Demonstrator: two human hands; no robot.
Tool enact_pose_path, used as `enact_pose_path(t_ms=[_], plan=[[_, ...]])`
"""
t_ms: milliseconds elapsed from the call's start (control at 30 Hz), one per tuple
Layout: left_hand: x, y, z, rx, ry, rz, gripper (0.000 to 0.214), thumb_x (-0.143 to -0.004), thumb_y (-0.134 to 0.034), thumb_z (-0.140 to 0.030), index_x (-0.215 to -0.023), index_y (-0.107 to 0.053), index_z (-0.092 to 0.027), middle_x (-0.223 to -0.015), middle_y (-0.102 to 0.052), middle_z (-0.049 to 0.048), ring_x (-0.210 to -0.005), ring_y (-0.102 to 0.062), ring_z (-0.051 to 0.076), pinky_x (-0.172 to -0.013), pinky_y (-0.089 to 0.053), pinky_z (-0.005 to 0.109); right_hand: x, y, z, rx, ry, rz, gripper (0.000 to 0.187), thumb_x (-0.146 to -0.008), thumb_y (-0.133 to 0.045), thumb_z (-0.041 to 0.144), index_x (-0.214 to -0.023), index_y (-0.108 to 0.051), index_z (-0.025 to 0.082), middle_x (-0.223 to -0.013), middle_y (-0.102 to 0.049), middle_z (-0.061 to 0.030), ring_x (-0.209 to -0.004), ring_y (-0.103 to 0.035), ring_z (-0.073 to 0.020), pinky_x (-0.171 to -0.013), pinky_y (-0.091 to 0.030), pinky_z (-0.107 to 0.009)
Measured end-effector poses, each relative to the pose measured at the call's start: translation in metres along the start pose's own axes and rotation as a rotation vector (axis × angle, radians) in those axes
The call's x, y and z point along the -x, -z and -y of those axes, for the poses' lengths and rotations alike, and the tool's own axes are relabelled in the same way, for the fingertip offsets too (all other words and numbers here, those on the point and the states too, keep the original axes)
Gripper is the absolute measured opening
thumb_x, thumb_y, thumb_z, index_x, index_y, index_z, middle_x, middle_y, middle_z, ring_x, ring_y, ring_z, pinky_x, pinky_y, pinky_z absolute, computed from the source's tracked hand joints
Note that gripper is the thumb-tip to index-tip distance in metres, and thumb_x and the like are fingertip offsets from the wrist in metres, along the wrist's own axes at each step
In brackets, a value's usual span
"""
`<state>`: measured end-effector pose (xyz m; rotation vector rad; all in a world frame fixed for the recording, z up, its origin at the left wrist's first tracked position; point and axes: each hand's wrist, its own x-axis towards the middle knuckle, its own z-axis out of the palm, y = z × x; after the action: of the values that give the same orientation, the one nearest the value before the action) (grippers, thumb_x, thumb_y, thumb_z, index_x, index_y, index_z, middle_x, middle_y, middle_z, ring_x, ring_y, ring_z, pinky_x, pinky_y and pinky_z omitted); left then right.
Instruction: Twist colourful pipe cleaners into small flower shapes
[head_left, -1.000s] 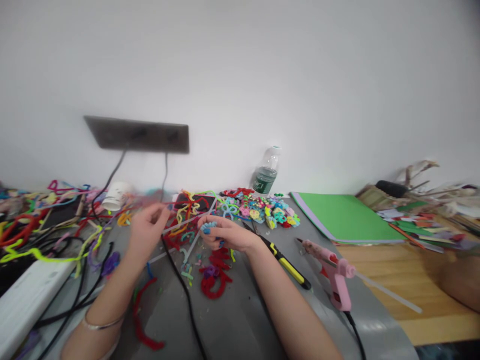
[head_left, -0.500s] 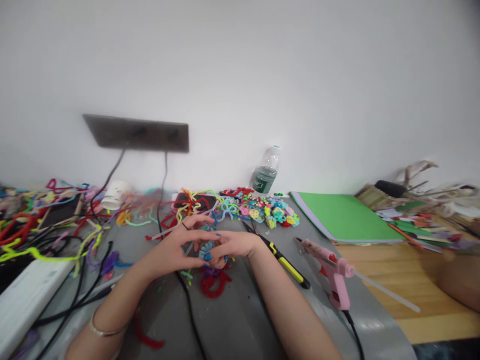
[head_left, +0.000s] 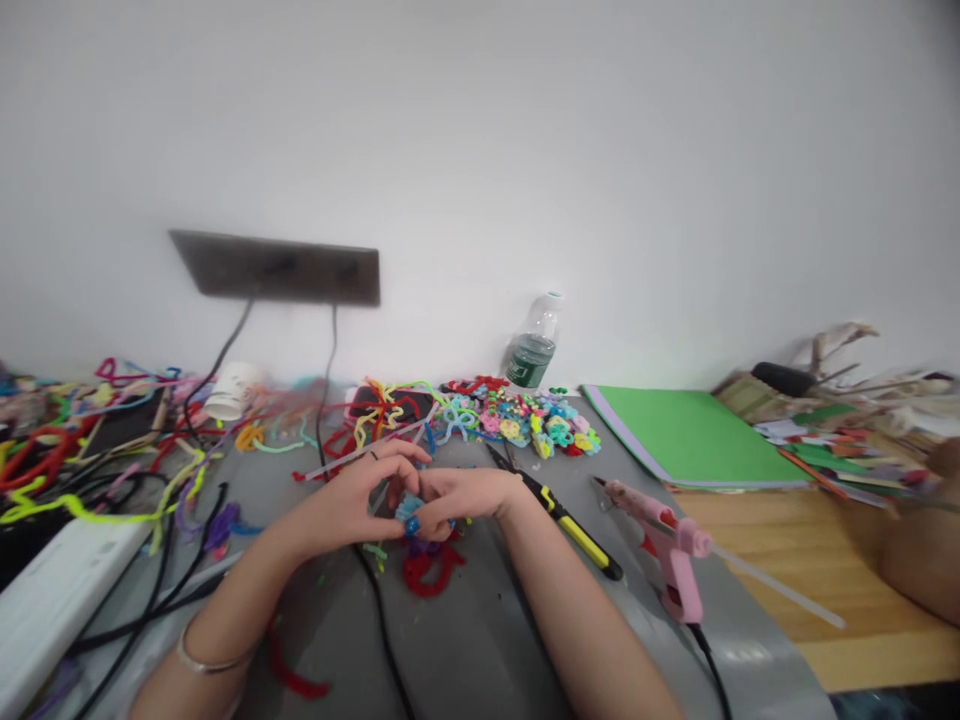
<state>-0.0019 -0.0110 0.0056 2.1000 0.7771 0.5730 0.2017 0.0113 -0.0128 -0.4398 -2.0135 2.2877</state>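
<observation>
Both hands meet over the grey table (head_left: 465,630), around a small light-blue piece of coiled pipe cleaner (head_left: 409,507). My left hand (head_left: 349,507) pinches its left side with curled fingers. From the other side my right hand (head_left: 457,497) has thumb and fingers closed on the same piece. Much of the piece is hidden by the fingers. Just below the hands lies a curled red pipe cleaner (head_left: 433,572), with a bit of purple beside it. Another red pipe cleaner strip (head_left: 294,680) rests near my left forearm.
Yellow-and-black pliers (head_left: 577,535) and a pink glue gun (head_left: 664,545) lie to the right. Behind are many pipe-cleaner flowers (head_left: 540,420), a water bottle (head_left: 532,345) and green sheets (head_left: 697,435). Black cables and a white power strip (head_left: 64,605) occupy the left. Someone's arm (head_left: 922,550) shows far right.
The fingers of my left hand have curled in closer to my right hand, and less of the light-blue piece shows. The objects on the table stay in place.
</observation>
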Motion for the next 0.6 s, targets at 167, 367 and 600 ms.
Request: enact_pose_path(t_ms=[167, 367, 600], plan=[[-0.003, 0.000, 0.001, -0.006, -0.002, -0.039, 0.019, -0.071, -0.066, -0.010, -0.081, -0.054, -0.021, -0.125, -0.055, 0.0073, -0.115, -0.054, 0.026, -0.097, -0.043, 0.037, -0.001, 0.002, -0.001, 0.019, 0.024, -0.055, 0.048, -0.087, -0.060, 0.049, -0.057, -0.041, 0.018, -0.052, -0.036, 0.0081, -0.049, -0.029, -0.0046, -0.049, -0.022, -0.025], [-0.001, 0.003, 0.011, -0.067, 0.000, -0.065, 0.017, -0.075, -0.071, -0.020, -0.088, -0.061, -0.022, -0.129, -0.055, 0.0073, -0.119, -0.052, 0.027, -0.099, -0.043, 0.037, -0.005, -0.003, 0.001, -0.068, 0.051, -0.065, 0.052, -0.081, -0.066, 0.058, -0.063, -0.038, 0.019, -0.056, -0.031, 0.0103, -0.050, -0.024, -0.0041, -0.048, -0.020, -0.023], [0.001, 0.005, 0.016, -0.034, -0.022, -0.021, 0.010, -0.076, -0.072, -0.021, -0.078, -0.062, -0.021, -0.129, -0.056, 0.0083, -0.118, -0.055, 0.027, -0.100, -0.042, 0.037, -0.007, -0.005, 0.000, -0.092, 0.011, -0.004, 0.050, -0.085, -0.064, 0.054, -0.064, -0.037, 0.018, -0.057, -0.031, 0.0103, -0.050, -0.026, -0.0034, -0.047, -0.022, -0.022]])
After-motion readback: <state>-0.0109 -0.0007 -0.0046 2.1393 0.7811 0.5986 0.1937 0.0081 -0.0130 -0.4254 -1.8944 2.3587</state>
